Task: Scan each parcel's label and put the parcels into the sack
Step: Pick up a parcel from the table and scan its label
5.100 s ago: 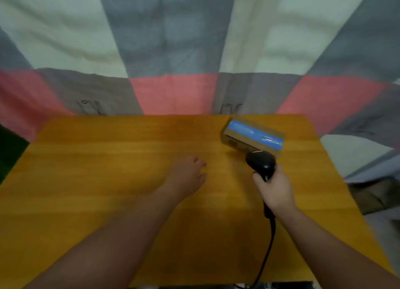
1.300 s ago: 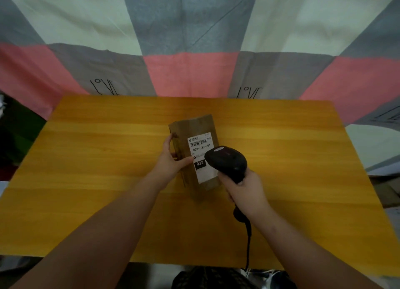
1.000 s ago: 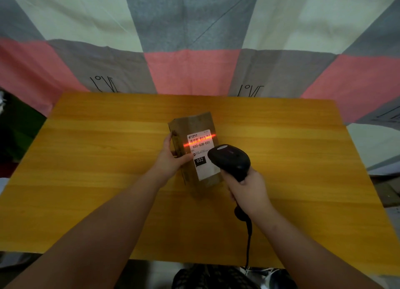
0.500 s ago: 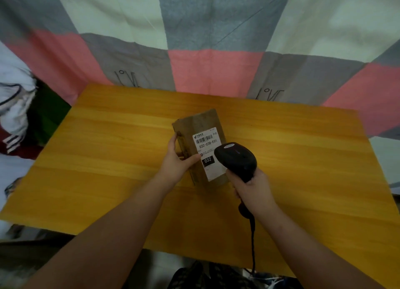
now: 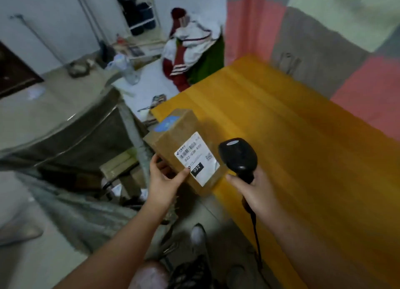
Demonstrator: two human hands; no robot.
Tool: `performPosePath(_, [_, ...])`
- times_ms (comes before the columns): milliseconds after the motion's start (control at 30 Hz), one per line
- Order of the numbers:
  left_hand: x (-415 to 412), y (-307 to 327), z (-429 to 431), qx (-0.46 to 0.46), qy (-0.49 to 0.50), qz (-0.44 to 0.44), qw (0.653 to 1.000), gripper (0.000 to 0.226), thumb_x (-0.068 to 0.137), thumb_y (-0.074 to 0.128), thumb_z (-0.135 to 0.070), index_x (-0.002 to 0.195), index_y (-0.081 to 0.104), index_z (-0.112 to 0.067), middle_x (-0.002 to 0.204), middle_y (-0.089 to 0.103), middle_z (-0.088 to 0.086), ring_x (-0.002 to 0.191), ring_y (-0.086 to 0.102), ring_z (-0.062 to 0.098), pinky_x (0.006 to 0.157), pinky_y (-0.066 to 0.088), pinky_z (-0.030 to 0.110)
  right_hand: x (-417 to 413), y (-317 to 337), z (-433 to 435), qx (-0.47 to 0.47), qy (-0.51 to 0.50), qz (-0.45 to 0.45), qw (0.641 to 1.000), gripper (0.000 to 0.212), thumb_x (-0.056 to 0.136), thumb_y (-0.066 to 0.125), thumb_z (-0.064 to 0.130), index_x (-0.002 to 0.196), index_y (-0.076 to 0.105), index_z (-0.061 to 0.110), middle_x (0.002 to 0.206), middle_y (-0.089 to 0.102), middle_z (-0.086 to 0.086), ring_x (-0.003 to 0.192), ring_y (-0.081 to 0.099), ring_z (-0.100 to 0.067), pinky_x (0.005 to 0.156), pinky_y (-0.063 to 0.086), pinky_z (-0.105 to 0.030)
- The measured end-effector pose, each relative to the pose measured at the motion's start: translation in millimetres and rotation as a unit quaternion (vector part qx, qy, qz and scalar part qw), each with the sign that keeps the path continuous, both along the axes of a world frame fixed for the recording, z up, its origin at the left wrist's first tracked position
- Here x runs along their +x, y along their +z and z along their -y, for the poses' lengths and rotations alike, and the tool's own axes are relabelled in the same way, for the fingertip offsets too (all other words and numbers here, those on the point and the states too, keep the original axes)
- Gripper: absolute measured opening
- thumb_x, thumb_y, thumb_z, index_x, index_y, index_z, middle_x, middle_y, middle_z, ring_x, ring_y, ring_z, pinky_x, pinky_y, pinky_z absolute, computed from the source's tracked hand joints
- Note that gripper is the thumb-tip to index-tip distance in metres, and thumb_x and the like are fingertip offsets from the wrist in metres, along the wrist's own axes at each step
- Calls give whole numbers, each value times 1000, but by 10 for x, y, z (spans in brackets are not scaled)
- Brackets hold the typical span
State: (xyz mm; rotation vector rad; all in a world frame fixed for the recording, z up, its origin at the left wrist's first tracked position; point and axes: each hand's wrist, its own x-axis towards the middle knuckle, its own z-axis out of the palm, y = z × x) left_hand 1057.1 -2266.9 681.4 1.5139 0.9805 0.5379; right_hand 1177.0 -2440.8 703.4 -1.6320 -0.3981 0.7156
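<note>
A brown cardboard parcel (image 5: 173, 141) with a white label (image 5: 195, 157) and a blue sticker on its end is lifted off the yellow table (image 5: 292, 148), over the table's left edge. My left hand (image 5: 165, 181) grips its near left side, thumb on the top face beside the label. In my right hand (image 5: 254, 190) is the black barcode scanner (image 5: 238, 155), held by the handle just right of the parcel, its cable hanging down. The grey sack (image 5: 71, 135) gapes open on the floor to the left, with boxes visible inside.
A patchwork curtain (image 5: 324, 40) of pink, grey and white hangs behind the table. Clothes (image 5: 190, 48) lie heaped at the table's far left corner. A plastic bottle (image 5: 127, 68) and clutter sit on the floor beyond the sack. My shoes show below the table edge.
My view has swung left toward the sack. My left hand has lifted the parcel off the table and carried it left past the table edge. The scanner's red line is gone.
</note>
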Motion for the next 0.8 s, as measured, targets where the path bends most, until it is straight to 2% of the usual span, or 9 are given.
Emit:
performPosePath(133, [-842,-228,-377,35,121,-22,992,76,74,76,6,128,29,-17,112,51,-10,97,57,-7,78,48,12,-321,-230,-509,-33,111,-6,993,32,80,76,17,103,62,34,100,69,14,96,61,6,76,44,-4])
performPosePath(267, [-1443,-478,-832,68,174,-94,978,84,70,81,2,135,28,-13,123,46,-3,104,53,-10,82,49,10,-609,-589,-1031,-109,217,63,968,37,81,76,20,110,57,31,108,64,11,108,58,-5,89,41,-13])
performPosePath(367, [-1635,-704,-1316,115,156,-166,967,89,65,83,1,136,31,-9,133,42,11,117,52,15,102,44,36,-764,-907,-1475,-160,261,90,948,41,81,75,21,117,56,27,114,60,4,112,56,-13,93,44,-25])
performPosePath(433, [-1685,-908,-1560,175,98,-253,947,92,60,85,0,137,34,-2,128,40,19,118,47,32,105,36,35,-849,-1133,-1777,-194,251,145,937,40,79,75,21,116,59,17,109,53,1,107,56,-18,85,40,-22])
performPosePath(500, [-1768,-1091,-1641,196,20,-349,916,96,56,87,-7,137,37,2,121,44,23,111,46,40,98,38,41,-928,-1356,-2042,-224,239,185,926,39,79,75,21,113,59,13,108,46,1,108,55,-21,84,37,-20])
performPosePath(567, [-1984,-1232,-1550,210,-29,-463,861,99,45,92,-20,132,49,2,109,51,26,95,51,45,80,47,50,-1003,-1611,-2222,-267,261,206,905,47,80,74,25,121,55,11,130,41,-5,123,46,-23,99,36,-23])
performPosePath(633, [-2298,-1339,-1370,234,-60,-552,798,100,29,96,-25,119,61,2,94,56,27,79,55,45,63,49,49,-1080,-1835,-2278,-311,283,206,884,59,82,73,24,134,48,12,153,20,-8,138,30,-26,111,27,-29])
performPosePath(733, [-2586,-1423,-1239,237,-119,-611,746,96,41,92,-33,126,58,-7,103,55,22,90,54,41,73,49,48,-1188,-2056,-2280,-316,261,175,895,73,79,78,24,141,41,14,160,1,-3,144,19,-24,111,20,-24])
performPosePath(800, [-2573,-1471,-1271,234,-146,-634,723,91,66,77,-43,143,35,-19,123,45,13,109,44,33,90,40,43,-1275,-2151,-2332,-296,235,141,915,89,72,84,27,145,36,13,160,4,-5,140,27,-23,105,20,-19])
